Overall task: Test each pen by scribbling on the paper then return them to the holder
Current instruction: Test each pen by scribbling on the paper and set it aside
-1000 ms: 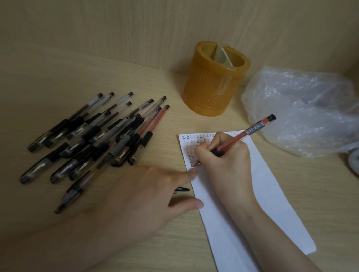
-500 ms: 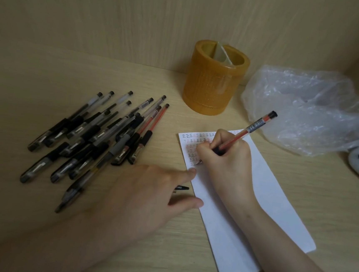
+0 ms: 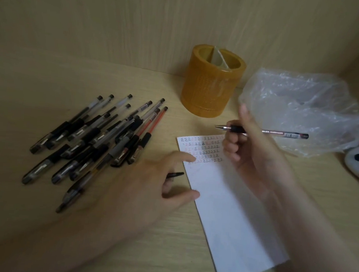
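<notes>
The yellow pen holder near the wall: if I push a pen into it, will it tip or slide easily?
Probably not. The pen holder is squat with a wide flat base, so tipping seems unlikely. It looks empty, perhaps light, so a sideways knock might slide it on the smooth desk.

Home desk nook, pale wood-grain desk [image 3: 49, 76], amber pen holder [image 3: 211, 88] against matching back panel, crumpled plastic bag [image 3: 303, 103] right of holder

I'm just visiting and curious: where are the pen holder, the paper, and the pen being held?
pen holder [image 3: 206, 92], head view, front wall.
paper [image 3: 231, 227], head view, blank lower part.
pen [image 3: 283, 134], head view, barrel, in right hand [image 3: 253, 155].
</notes>
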Available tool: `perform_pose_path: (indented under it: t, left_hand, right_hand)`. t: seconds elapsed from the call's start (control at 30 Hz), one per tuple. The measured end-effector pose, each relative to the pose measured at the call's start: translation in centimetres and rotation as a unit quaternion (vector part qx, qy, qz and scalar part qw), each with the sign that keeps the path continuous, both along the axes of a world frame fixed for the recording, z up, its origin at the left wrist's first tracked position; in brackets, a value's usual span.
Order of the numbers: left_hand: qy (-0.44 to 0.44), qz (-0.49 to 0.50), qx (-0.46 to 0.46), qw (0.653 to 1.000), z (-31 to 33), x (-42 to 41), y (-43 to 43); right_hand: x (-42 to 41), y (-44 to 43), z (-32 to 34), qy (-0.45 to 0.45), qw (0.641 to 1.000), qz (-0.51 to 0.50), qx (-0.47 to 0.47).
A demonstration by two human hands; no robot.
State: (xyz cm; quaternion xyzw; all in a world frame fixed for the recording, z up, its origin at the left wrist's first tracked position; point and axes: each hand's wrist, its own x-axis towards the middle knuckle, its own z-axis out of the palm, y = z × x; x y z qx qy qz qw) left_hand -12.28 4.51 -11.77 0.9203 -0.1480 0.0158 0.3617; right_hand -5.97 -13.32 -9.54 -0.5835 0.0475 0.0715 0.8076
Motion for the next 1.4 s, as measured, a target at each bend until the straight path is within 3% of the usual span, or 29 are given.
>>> perform_pose_path:
  t: [0.1, 0.27, 0.5, 0.73, 1.03, 1.2, 1.4]
  left_hand:
    - [0.016, -0.008, -0.132, 0.991, 0.1, 0.0, 0.2]
    - [0.051, -0.025, -0.186, 0.981, 0.8, -0.1, 0.0]
    - [0.064, -0.049, -0.171, 0.982, 1.0, -0.2, 0.0]
    - [0.067, -0.093, -0.17, 0.979, 0.9, -0.1, -0.3]
    - [-0.002, -0.045, -0.197, 0.979, -0.3, 1.3, 0.5]
    - [-0.098, -0.059, -0.117, 0.987, -0.7, 1.3, 0.6]
    - [-0.089, -0.05, -0.099, 0.99, -1.0, 1.2, 0.5]
  right_hand:
    - [-0.7, 0.5, 0.9, 0.014, 0.999, 0.023, 0.038]
    - [-2.3, 1.6, 0.0, -0.044, 0.997, 0.062, -0.027]
    - [-2.9, 2.0, -0.8, -0.077, 0.992, 0.037, -0.094]
    - [-3.5, 1.9, -1.1, -0.123, 0.977, 0.105, -0.138]
    - [-2.9, 0.9, -1.5, -0.13, 0.982, 0.115, -0.079]
    - [-3.0, 1.2, -1.7, -0.137, 0.981, 0.101, -0.095]
    - [-3.0, 1.4, -1.9, -0.136, 0.981, 0.107, -0.086]
